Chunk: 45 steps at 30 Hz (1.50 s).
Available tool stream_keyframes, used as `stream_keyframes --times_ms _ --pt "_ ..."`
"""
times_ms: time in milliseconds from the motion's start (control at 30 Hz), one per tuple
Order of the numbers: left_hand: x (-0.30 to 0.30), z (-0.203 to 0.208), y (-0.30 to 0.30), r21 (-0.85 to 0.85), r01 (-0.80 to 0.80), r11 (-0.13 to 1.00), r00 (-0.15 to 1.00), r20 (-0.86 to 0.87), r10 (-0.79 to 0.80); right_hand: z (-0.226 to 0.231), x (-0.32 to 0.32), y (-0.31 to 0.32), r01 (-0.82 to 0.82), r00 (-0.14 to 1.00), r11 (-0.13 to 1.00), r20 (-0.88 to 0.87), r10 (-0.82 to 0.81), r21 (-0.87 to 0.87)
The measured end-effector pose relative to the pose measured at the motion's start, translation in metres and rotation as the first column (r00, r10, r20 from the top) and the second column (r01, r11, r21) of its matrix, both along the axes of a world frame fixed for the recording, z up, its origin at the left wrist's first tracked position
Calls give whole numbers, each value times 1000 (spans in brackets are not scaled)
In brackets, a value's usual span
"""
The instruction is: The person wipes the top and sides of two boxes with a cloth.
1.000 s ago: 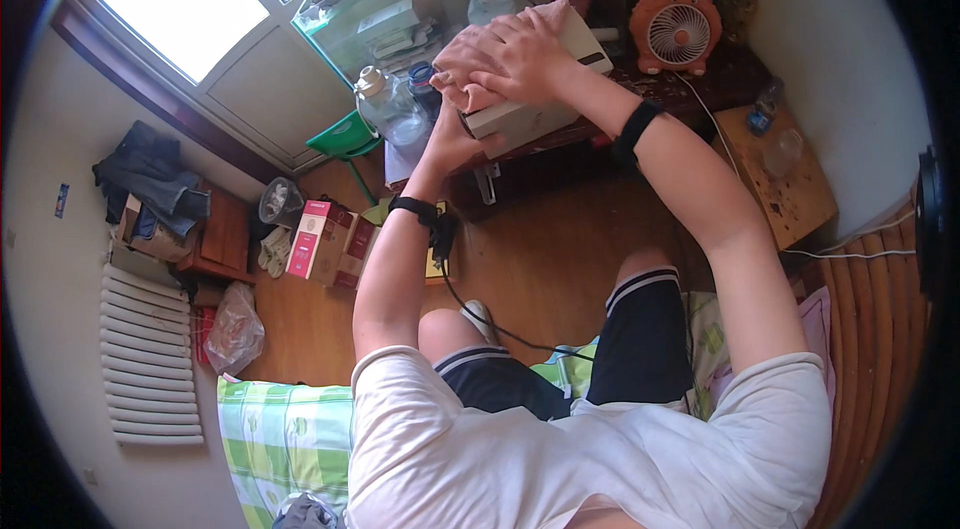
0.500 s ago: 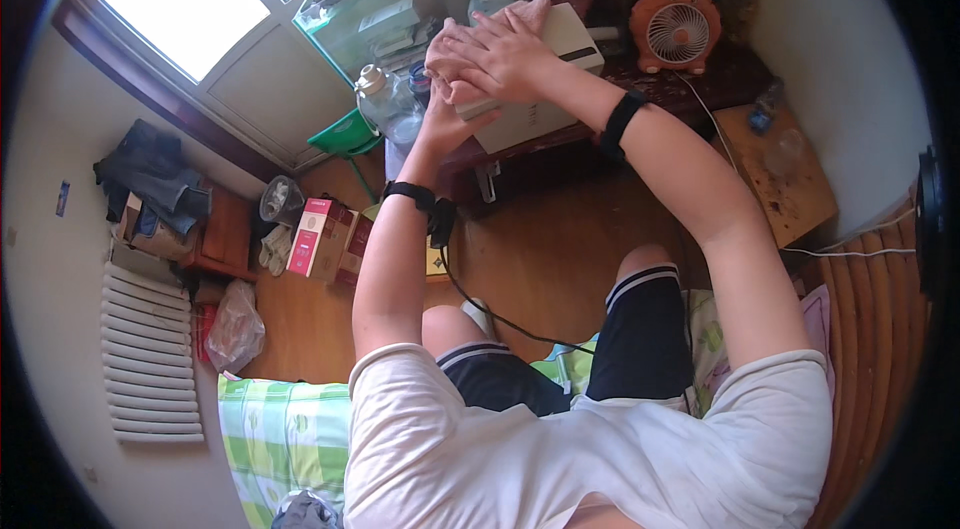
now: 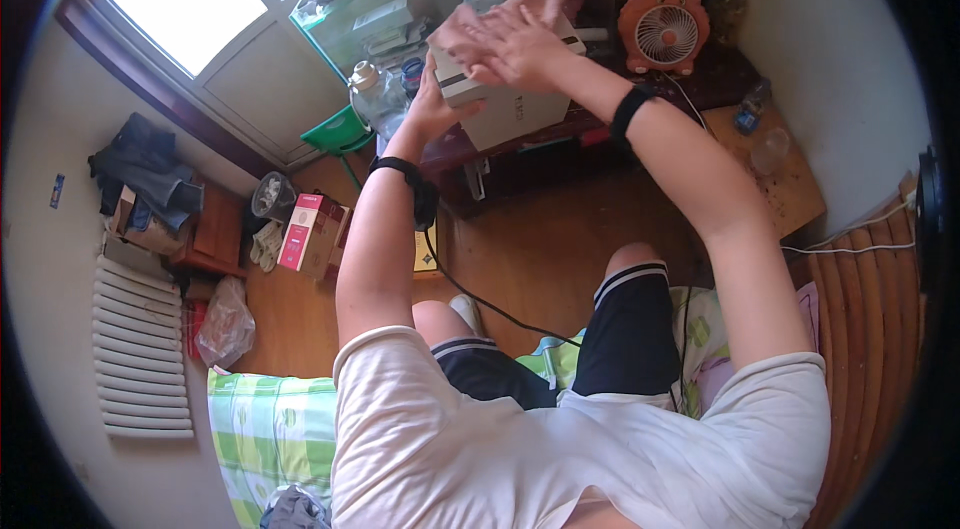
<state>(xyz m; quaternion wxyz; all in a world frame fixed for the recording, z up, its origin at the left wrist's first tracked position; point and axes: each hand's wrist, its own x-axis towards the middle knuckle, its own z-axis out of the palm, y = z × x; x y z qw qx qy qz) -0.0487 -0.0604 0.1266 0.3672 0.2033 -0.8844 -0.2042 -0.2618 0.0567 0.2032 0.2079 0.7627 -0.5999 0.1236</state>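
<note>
A white box with a dark stripe near its top stands on the dark red-brown table in front of a glass tank. My left hand grips its left end, thumb along the front face and the other fingers partly hidden. Over the top of the box lies a crumpled pink cloth. My right hand, a little blurred, holds this cloth against the box with its fingers stretched across it. Black bands circle both my wrists.
Left of the box stand a clear jug and a green chair. An orange fan is to the right, with its white cable hanging down. The glass tank rises behind. A black cable runs from my left wrist.
The right hand has slid the pink cloth across the box top, baring more of its near left edge. The left hand keeps its hold. The whole view has shifted slightly.
</note>
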Motion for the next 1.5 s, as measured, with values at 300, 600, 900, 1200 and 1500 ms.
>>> stream_keyframes --times_ms 300,600,900,1200,1500 --pt "-8 4 14 9 -5 1000 995 103 4 -7 3 0 -218 976 972 -19 217 -87" --pt "-7 -1 8 100 32 994 999 -32 -29 -10 -42 18 27 997 982 -73 -41 -185" --pt "-7 8 26 169 194 966 981 -19 -193 -13 42 -4 -249 966 947 18 258 -204" --pt "-10 5 24 86 139 987 981 -151 -125 -10 -40 16 -77 996 980 34 84 -183" --pt "3 -4 4 -278 -92 956 992 61 113 -10 21 12 -157 988 971 -39 152 -183"
